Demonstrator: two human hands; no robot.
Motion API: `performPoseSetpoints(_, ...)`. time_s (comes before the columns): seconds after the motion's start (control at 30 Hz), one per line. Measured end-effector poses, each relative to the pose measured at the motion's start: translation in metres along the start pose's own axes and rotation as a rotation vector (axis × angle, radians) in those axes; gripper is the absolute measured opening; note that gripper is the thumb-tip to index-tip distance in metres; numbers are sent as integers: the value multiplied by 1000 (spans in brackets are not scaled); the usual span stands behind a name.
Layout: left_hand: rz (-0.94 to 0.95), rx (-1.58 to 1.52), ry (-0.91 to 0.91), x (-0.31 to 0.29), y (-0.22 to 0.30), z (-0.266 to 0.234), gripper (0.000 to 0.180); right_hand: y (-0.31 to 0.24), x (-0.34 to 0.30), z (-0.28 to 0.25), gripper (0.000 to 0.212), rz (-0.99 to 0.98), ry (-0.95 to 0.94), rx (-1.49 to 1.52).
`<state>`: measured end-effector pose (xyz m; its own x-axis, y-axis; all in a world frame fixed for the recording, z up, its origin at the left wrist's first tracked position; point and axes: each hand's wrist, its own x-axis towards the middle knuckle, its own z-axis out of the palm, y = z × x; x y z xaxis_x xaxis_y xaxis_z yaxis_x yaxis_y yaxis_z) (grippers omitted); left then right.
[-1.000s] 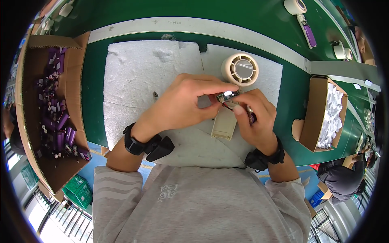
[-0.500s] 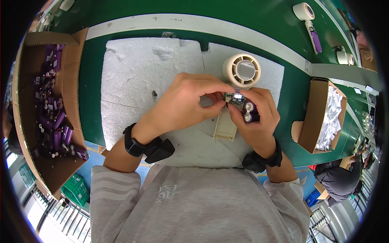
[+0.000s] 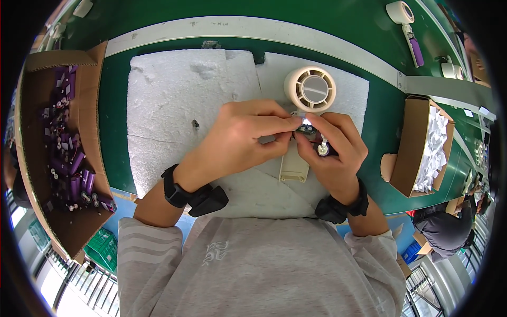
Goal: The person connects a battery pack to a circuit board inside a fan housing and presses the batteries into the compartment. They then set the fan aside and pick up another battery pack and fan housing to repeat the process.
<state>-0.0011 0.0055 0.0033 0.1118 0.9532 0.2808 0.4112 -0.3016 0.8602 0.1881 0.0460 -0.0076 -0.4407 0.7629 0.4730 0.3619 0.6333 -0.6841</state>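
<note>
A cream handheld fan lies on the foam board, its round head (image 3: 310, 89) beyond my hands and its open handle shell (image 3: 294, 170) pointing toward me. Thumb and forefinger of my left hand (image 3: 245, 129) are closed at the left end of a small green circuit board (image 3: 306, 128) over the handle. My right hand (image 3: 339, 150) pinches the board's other side. Tucked under its curled fingers is a purple battery cell (image 3: 324, 148) with a shiny metal end. My fingertips partly hide the board and any wires at it.
White foam sheets (image 3: 174, 100) cover the green table (image 3: 119, 121). At the left stands a carton (image 3: 87, 111) of purple battery cells; at the right, a carton (image 3: 406, 153) of white pieces. Another fan (image 3: 412, 34) with a purple battery lies far right. A person (image 3: 446, 230) is at the right edge.
My fingers have closed further over the circuit board, and the battery has turned so that less of it shows. The whole view has shifted slightly.
</note>
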Motion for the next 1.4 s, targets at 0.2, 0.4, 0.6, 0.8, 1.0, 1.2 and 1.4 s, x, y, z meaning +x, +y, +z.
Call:
performPoseSetpoints(0.2,-8,-15,0,-2,0,0,26,-3,-1,0,41,7,-11,12)
performPoseSetpoints(0.4,-32,-99,-58,2,-4,-6,27,-10,1,-9,34,93,-85,61)
performPoseSetpoints(0.6,-171,-202,-154,3,-5,-5,38,-12,-7,-13,29,130,-127,46)
performPoseSetpoints(0.8,-275,-331,-241,6,-3,-7,41,-8,-5,-9,27,71,-104,0)
performPoseSetpoints(1.0,-284,-334,-236,4,-3,-6,38,-10,-8,-10,31,88,-109,-22)
performPoseSetpoints(1.2,-245,-320,-175,3,-5,-2,35,-10,-7,-8,29,48,-84,-85)
performPoseSetpoints(1.4,-253,-363,-130,4,-6,2,31,-13,-3,-9,29,33,-87,-120)
